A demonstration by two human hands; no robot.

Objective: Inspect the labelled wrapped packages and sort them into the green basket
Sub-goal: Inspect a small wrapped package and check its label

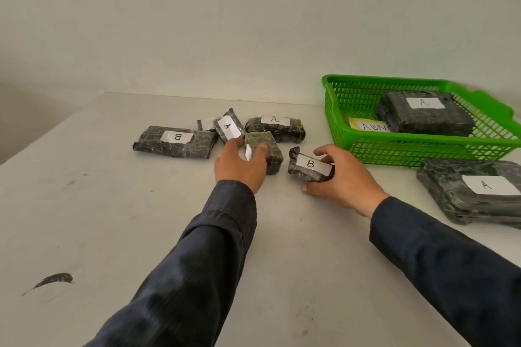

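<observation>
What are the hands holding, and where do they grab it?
The left hand grips the greenish package by its left end; the right hand grips the small B package by its right end.

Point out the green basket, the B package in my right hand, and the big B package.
green basket [394, 149]: head view, front wall
small B package [310, 164]: head view, white label
big B package [177, 137]: head view, white label

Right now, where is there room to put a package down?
Bare table lies left of the left sleeve and between both sleeves. In the green basket, the left half holds only a paper label. Crowded: packages around the left hand and right hand.
</observation>
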